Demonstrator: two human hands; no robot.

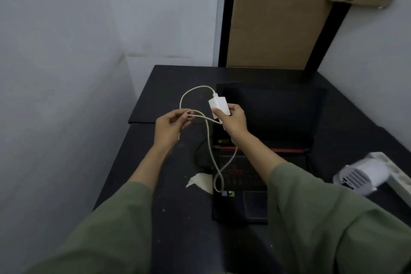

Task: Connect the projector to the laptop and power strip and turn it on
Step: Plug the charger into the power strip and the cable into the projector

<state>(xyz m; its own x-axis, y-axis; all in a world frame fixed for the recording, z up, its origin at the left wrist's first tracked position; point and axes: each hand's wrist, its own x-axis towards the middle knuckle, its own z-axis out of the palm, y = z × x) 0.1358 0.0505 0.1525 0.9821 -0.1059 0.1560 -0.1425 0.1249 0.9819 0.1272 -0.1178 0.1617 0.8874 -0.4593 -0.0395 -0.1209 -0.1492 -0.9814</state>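
Above laptop (266, 131) | right hand (233, 120) grips white charger (219, 107) | left hand (171, 125) pinches its cable (211, 151)

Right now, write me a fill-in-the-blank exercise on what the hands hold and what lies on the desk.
1. The right hand holds a white ____ adapter.
2. The left hand pinches the white ____ that runs from the adapter.
3. The open laptop has a ____ screen.
4. The white projector lies to the laptop's ____.

Missing words: power; cable; dark; right
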